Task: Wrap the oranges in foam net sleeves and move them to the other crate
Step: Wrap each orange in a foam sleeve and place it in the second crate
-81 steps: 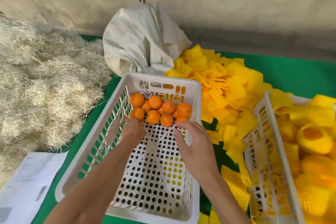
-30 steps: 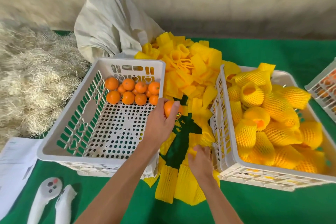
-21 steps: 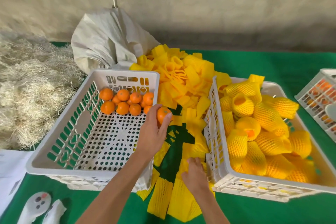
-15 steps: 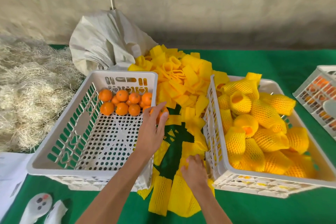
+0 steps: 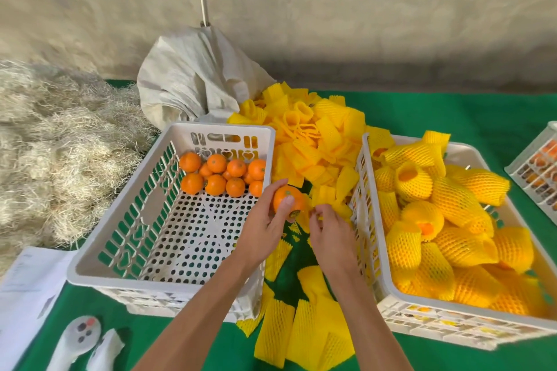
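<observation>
My left hand [image 5: 265, 226] grips one bare orange [image 5: 289, 197] just over the right rim of the left white crate [image 5: 120, 250]. Several more bare oranges [image 5: 223, 173] lie at that crate's far end. My right hand [image 5: 330, 236] is right beside the held orange, its fingertips pinching the edge of a yellow foam net sleeve [image 5: 306, 215]; the sleeve is mostly hidden by the hand. Loose sleeves [image 5: 310, 141] are heaped between and behind the crates, with flat ones [image 5: 286, 331] near the front. The right white crate [image 5: 422, 319] is full of sleeved oranges [image 5: 452, 205].
A green cloth [image 5: 452, 111] covers the table. A white sack [image 5: 193, 78] stands at the back, and a straw pile [image 5: 60, 144] fills the left. Paper [image 5: 24, 289] and two white controllers [image 5: 78, 337] lie at the front left. A third crate [image 5: 539, 169] shows at the right edge.
My left hand lifted an orange out of the left crate and carried it right. My right hand came up from the flat sleeves to beside the orange.
</observation>
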Available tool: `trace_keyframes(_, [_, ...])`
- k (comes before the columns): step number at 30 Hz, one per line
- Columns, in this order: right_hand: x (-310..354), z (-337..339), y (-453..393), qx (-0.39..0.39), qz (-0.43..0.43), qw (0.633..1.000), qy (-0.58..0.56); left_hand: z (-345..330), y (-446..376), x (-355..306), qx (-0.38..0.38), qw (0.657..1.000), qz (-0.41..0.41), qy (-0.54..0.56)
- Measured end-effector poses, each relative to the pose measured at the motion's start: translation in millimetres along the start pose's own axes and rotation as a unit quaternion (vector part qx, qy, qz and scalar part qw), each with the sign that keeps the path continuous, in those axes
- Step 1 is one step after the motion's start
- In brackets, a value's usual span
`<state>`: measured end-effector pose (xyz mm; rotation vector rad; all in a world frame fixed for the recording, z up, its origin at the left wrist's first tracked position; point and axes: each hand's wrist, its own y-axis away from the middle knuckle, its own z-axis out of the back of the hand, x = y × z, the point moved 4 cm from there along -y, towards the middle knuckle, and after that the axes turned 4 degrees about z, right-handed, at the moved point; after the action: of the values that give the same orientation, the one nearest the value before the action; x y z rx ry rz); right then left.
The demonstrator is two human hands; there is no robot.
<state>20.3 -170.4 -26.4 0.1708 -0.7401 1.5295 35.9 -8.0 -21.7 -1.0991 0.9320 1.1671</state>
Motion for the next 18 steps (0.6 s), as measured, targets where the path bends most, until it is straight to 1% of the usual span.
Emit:
trace_keyframes(2, [10, -3, -7, 0.018, -0.009, 0.999, -0.048, 4, 1, 1, -0.008, 1.000, -0.007, 0.008])
trace_keyframes(4, [18, -10, -10, 0.055, -0.034, 0.988, -0.143, 4, 4, 0, 0.000, 1.000, -0.018, 0.010])
trace_keyframes(6, [23, -15, -12, 0.081, -0.072, 0.966, -0.235, 4, 5, 0, 0.001, 1.000, -0.018, 0.020])
trace_keyframes(7, [23, -18, -14, 0.093, -0.101, 0.946, -0.293, 5, 5, 0, -0.005, 0.999, -0.015, 0.034])
trace_keyframes(8, [21, -24, -15, 0.109, -0.145, 0.909, -0.375, 7, 5, 1, -0.015, 0.999, -0.013, 0.049])
trace_keyframes(9, [21, -28, -14, 0.134, -0.205, 0.846, -0.474, 8, 5, 3, -0.023, 0.998, -0.009, 0.061])
trace_keyframes(10, [22, -32, -11, 0.160, -0.267, 0.763, -0.566, 9, 5, 4, -0.026, 0.997, -0.002, 0.067])
trace_keyframes(11, [22, -35, -9, 0.173, -0.319, 0.691, -0.626, 9, 6, 5, -0.022, 0.997, 0.009, 0.071])
trace_keyframes(12, [22, -37, -9, 0.178, -0.348, 0.654, -0.648, 7, 6, 5, -0.011, 0.997, 0.023, 0.074])
trace_keyframes(13, [22, -39, -10, 0.176, -0.359, 0.644, -0.653, 5, 6, 5, 0.004, 0.997, 0.032, 0.071])
trace_keyframes(14, [23, -41, -12, 0.168, -0.354, 0.650, -0.651, 3, 6, 3, 0.015, 0.997, 0.036, 0.062])
trace_keyframes(16, [27, -42, -16, 0.136, -0.328, 0.682, -0.640, 3, 6, -1, 0.022, 0.998, 0.032, 0.047])
trace_keyframes(18, [28, -42, -17, 0.106, -0.312, 0.710, -0.622, 5, 7, -3, 0.022, 0.997, 0.037, 0.065])
